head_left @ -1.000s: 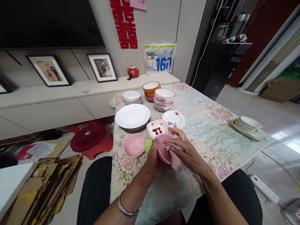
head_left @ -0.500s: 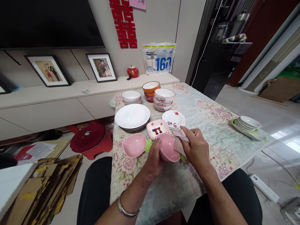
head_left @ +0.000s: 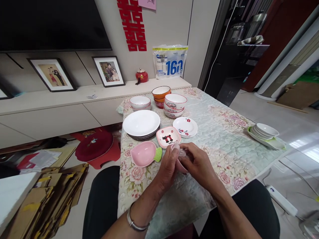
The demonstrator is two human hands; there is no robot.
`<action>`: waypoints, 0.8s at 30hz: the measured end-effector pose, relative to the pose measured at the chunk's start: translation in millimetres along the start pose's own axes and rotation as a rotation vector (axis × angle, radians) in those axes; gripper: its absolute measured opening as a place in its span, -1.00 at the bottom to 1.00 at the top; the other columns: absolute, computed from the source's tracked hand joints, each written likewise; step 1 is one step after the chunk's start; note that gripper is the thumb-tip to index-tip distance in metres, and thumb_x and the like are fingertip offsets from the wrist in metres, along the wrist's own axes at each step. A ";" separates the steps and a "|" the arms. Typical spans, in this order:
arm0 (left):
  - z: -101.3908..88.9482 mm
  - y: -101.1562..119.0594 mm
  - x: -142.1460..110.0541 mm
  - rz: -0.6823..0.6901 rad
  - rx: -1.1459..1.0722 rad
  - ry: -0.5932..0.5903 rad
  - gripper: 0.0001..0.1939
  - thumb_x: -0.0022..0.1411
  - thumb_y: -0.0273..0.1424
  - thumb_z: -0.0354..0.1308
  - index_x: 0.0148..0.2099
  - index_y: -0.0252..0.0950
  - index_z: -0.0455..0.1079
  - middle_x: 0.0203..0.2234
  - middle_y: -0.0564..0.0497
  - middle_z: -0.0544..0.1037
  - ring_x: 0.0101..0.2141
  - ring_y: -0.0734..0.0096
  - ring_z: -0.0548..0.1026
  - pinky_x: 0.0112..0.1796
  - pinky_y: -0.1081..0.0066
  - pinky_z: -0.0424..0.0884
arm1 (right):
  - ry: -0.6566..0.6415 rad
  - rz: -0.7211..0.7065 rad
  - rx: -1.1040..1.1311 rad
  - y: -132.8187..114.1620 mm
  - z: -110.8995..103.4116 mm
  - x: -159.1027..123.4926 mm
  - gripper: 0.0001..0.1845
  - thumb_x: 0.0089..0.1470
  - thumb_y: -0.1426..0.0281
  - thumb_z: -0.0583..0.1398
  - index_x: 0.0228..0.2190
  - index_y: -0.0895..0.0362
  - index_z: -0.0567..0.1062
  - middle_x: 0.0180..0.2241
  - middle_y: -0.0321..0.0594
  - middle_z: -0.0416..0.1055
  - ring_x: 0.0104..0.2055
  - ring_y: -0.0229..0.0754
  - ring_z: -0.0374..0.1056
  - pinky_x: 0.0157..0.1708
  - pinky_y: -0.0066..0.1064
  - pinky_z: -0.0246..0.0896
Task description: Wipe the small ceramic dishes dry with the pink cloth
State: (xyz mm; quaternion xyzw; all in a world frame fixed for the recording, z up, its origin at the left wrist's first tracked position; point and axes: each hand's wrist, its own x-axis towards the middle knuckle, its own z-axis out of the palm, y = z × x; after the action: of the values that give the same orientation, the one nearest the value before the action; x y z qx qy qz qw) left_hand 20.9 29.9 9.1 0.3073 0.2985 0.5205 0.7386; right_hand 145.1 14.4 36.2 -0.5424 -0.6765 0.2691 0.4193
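Pink bowl [head_left: 181, 167]: one, mostly hidden, between my hands above the table's [head_left: 171, 202] near end. Left hand [head_left: 168, 166]: fingers clamped on it. Right hand [head_left: 195, 162]: fingers closed on the cloth [head_left: 183, 152]. Step, I judge: wiping; next calls for turning the bowl. Edges: cat dish [head_left: 162, 142] just beyond, leaf dish [head_left: 143, 154] leftward. Open room: rightward.

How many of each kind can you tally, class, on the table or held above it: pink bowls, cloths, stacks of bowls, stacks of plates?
Pink bowls: 2 (loose bowl, held bowl)
Cloth: 1
Bowl stacks: 4 (red-rimmed white stack, orange-topped stack, patterned stack, small white stack)
Plate stacks: 2 (large white stack, flowered stack)
Total: 9
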 end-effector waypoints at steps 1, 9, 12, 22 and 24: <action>-0.4 -0.2 -0.6 -0.008 0.011 -0.020 -0.67 0.26 -0.17 0.20 -0.06 -0.29 0.44 -0.21 -0.06 0.57 -0.14 0.23 0.53 -0.11 0.32 0.41 | -0.042 0.005 0.058 0.7 -1.9 0.6 -0.70 0.11 0.48 0.20 -0.09 0.07 0.51 -0.14 -0.18 0.50 -0.11 -0.10 0.41 -0.08 -0.26 0.31; -2.4 -3.1 -1.5 -0.084 0.071 -0.038 -0.68 0.22 -0.12 0.22 -0.19 -0.30 0.47 -0.33 0.00 0.55 -0.25 0.30 0.50 -0.22 0.37 0.40 | -0.450 -0.097 0.047 -0.8 -33.1 3.1 -0.76 0.08 0.57 0.18 -0.29 0.06 0.58 -0.30 -0.30 0.46 -0.24 -0.23 0.39 -0.24 -0.41 0.27; -2.5 -5.2 0.4 -0.060 0.075 -0.010 -0.68 0.24 -0.13 0.20 -0.19 -0.30 0.46 -0.32 0.01 0.56 -0.28 0.33 0.50 -0.21 0.38 0.40 | -0.295 -0.078 -0.256 0.8 -25.3 -1.0 -0.78 0.12 0.56 0.16 -0.31 0.06 0.57 -0.35 -0.28 0.37 -0.29 -0.22 0.33 -0.27 -0.39 0.22; -3.4 3.4 -1.9 0.022 0.245 -0.072 -0.59 0.20 -0.09 0.22 -0.05 -0.28 0.45 -0.27 -0.03 0.53 -0.24 0.22 0.48 -0.23 0.33 0.38 | -0.296 0.005 0.018 1.5 -18.6 1.2 -0.86 0.20 0.43 0.13 -0.36 0.11 0.49 -0.41 -0.32 0.43 -0.38 -0.27 0.32 -0.36 -0.44 0.20; -2.6 5.9 -4.0 0.109 0.337 -0.078 -0.57 0.15 -0.11 0.27 -0.03 -0.27 0.45 -0.25 -0.04 0.51 -0.22 0.19 0.44 -0.19 0.31 0.36 | -0.448 0.120 0.206 1.1 -27.5 0.9 -0.82 0.21 0.34 0.13 -0.37 0.12 0.49 -0.50 -0.36 0.39 -0.52 -0.32 0.24 -0.51 -0.48 0.14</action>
State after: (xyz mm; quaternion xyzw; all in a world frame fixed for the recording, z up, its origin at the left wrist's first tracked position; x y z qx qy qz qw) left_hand 14.3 28.0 12.5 0.4625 0.3356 0.4900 0.6583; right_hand 169.2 13.1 49.4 -0.4629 -0.6882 0.4743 0.2954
